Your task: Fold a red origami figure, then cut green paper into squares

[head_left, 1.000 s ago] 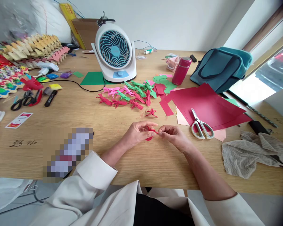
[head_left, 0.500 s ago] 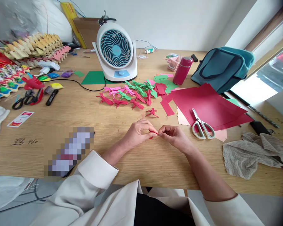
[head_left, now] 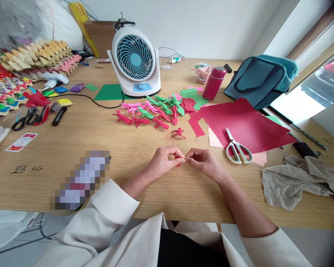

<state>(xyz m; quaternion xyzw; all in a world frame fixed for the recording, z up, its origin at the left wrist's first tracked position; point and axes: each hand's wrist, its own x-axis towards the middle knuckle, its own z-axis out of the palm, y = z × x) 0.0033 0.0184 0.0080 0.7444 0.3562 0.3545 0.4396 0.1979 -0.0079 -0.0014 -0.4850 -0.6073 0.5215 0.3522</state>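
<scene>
My left hand (head_left: pixel 167 160) pinches a small red paper piece (head_left: pixel 178 162), mostly covered by the fingers. Its tip reaches my right hand (head_left: pixel 202 162), whose thumb and forefinger are pressed together on it. Just beyond the hands sits a folded red paper figure (head_left: pixel 179 133). Farther back lie several folded figures in red, green and pink (head_left: pixel 160 107). Beside them are small red paper strips (head_left: pixel 196 127) and large red sheets (head_left: pixel 245 126). White-handled scissors (head_left: pixel 236 148) rest partly on the sheets.
A white fan (head_left: pixel 135 59) stands at the back, with a red bottle (head_left: pixel 215 83) and a teal bag (head_left: pixel 261 81) to its right. Grey cloth (head_left: pixel 284 183) lies at the right, a pixelated object (head_left: pixel 82 180) at the left. Black-handled scissors (head_left: pixel 26 118) lie far left.
The fingers have shifted slightly around the red piece, and less of it shows between the fingertips. The whole view has moved a little.
</scene>
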